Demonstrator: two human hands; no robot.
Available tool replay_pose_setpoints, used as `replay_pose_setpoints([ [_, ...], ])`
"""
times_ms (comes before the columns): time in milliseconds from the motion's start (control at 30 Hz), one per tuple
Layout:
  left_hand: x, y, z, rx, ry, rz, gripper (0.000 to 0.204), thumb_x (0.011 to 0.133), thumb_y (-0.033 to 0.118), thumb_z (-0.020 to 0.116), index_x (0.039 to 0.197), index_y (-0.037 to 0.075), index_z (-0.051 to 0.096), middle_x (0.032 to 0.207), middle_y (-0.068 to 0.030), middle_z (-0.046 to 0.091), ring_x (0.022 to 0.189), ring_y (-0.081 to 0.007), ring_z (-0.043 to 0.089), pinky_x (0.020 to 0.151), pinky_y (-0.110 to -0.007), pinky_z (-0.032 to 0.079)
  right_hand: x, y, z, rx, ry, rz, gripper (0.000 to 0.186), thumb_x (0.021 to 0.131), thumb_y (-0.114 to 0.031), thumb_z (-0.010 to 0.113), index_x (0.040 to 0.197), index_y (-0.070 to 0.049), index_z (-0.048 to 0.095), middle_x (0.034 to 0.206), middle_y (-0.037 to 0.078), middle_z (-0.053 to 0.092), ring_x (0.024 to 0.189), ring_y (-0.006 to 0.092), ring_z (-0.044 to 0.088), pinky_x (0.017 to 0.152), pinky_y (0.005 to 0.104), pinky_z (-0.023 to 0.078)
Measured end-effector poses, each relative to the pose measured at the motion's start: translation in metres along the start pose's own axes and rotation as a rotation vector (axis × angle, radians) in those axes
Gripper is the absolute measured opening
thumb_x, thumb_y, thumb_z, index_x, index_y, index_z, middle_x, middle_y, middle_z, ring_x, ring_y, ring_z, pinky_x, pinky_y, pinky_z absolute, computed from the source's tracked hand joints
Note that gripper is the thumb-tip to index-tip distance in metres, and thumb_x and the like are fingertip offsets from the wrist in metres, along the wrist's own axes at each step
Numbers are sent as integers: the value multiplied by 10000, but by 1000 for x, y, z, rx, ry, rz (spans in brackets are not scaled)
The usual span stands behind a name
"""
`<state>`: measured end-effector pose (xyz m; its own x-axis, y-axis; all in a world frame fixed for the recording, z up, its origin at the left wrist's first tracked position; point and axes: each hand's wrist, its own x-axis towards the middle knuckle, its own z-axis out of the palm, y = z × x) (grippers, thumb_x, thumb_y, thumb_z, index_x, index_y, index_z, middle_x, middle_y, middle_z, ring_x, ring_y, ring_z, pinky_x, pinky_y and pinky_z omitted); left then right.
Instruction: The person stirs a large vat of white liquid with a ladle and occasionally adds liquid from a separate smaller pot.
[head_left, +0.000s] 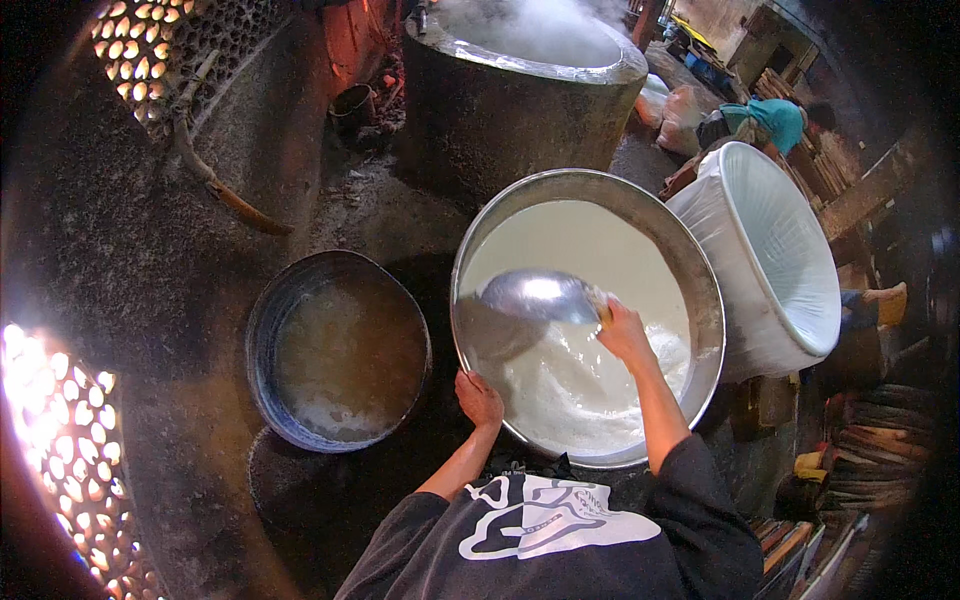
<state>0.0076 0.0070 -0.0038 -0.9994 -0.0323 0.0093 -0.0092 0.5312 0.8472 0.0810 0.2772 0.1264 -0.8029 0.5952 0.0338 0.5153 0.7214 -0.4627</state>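
A wide round metal basin (706, 300) stands before me, filled with milky white liquid (600, 232) that is rippled and frothy on its near right side. My right hand (624, 332) is closed around the short handle of a large shiny metal ladle (540, 296). The ladle's bowl points left, over the liquid, its rounded underside facing up. At the basin's lower left edge, my left hand (481, 402) grips the rim, with some fingers hidden. To its left sits a dark round tub (262, 345) of cloudy brownish liquid.
Beyond the basin rises a large steaming vat (500, 125). A tall container lined with white plastic (735, 265) stands close on the right. Behind it a person in teal (775, 122) bends over. Stacked wood (870, 450) lies far right; a curved stick (230, 200) is at upper left.
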Motion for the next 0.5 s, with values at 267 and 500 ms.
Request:
replay_pose_setpoints([
  [267, 3, 2, 5, 71, 28, -33, 386, 963, 269, 393, 1158, -49, 493, 1073, -251, 564, 1008, -416, 519, 864, -493, 404, 35, 16, 48, -137, -236, 173, 310, 909, -302, 518, 981, -12, 601, 830, 226, 660, 668, 347, 663, 641, 436, 551],
  [500, 2, -3, 3, 132, 113, 52, 374, 959, 259, 397, 1114, -61, 510, 1069, -257, 564, 1007, -419, 520, 875, -488, 401, -37, 73, 64, -206, -337, 261, 268, 770, -160, 609, 999, -21, 612, 958, 236, 650, 919, 390, 631, 800, 478, 518],
])
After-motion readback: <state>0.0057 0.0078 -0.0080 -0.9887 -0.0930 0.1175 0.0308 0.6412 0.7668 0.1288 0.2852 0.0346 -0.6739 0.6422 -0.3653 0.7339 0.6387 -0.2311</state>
